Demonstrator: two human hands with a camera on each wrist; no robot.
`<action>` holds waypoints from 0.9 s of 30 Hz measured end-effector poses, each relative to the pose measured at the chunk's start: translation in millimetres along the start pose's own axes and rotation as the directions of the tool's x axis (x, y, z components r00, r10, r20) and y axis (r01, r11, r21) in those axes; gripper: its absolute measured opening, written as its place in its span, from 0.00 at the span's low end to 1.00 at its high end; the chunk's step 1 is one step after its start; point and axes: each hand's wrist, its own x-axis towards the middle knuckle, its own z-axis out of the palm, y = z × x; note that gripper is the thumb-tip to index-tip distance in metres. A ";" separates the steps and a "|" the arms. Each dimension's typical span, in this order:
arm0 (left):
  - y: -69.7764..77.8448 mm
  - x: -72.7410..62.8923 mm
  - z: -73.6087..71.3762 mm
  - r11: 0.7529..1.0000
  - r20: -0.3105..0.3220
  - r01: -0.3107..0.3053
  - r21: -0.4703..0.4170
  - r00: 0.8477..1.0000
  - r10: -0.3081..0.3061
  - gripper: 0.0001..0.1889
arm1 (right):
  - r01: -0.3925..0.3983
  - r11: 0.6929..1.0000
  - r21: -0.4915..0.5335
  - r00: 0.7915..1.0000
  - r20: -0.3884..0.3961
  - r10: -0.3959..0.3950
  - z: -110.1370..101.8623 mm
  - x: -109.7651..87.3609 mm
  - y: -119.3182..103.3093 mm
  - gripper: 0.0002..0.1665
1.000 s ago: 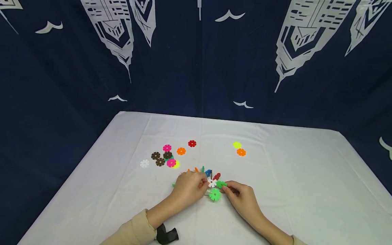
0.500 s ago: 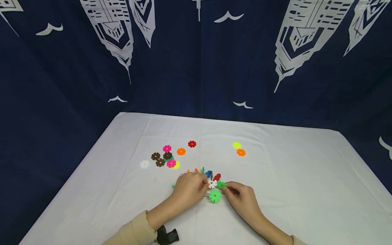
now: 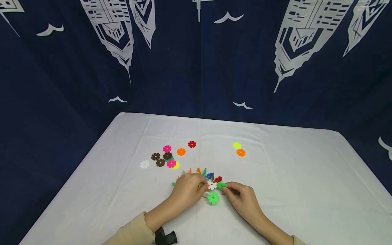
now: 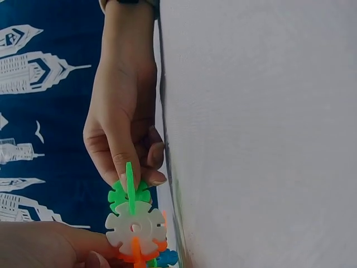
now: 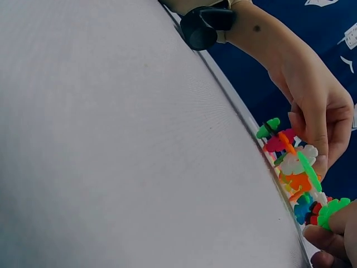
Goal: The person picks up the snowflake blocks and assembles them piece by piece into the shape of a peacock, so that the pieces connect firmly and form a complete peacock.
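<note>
Two hands meet over a cluster of notched discs (image 5: 297, 181) near the middle of a white-covered table (image 3: 291, 177), watched from my remote post through the head camera. The left hand (image 3: 189, 189) pinches the cluster beside a white disc (image 3: 211, 185), its grip drawn together; the hand hides part of the build, and I cannot tell exactly which piece it holds. The right hand (image 3: 243, 195) pinches a light green disc (image 3: 221, 185) in its grip, between thumb and fingertips. That disc's edge is against the white one, though I cannot tell whether the two are slotted together. Nearer the person sits a second green disc (image 3: 213, 197); my left wrist view shows it edge-on, standing out from the white disc. A blue disc (image 3: 209, 175) and a red disc (image 3: 218, 179) line the cluster's far side.

Beyond the left hand lie loose pieces: three brown discs (image 3: 155, 156), two pink discs (image 3: 167, 149), a loose white disc (image 3: 145, 164) and a loose orange disc (image 3: 181, 152). Farther right, a yellow disc (image 3: 237, 145) lies near another orange disc (image 3: 241, 152). A navy curtain (image 3: 183, 68), printed with white buildings, hangs behind the table.
</note>
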 end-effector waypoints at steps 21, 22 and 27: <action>0.7 -4.6 11.2 0.988 -0.107 -0.007 -0.152 0.994 -0.010 0.02 | 0.094 0.995 0.020 0.995 0.031 -0.095 5.6 1.5 3.2 0.09; 0.4 -4.6 11.6 0.988 -0.108 -0.002 -0.157 0.994 -0.015 0.02 | 0.111 0.994 0.015 0.993 0.026 -0.111 6.2 1.7 3.6 0.09; -1.1 -4.1 13.7 0.986 -0.115 0.016 -0.166 0.993 -0.036 0.03 | 0.115 0.993 0.021 0.993 0.017 -0.115 10.0 3.6 3.8 0.08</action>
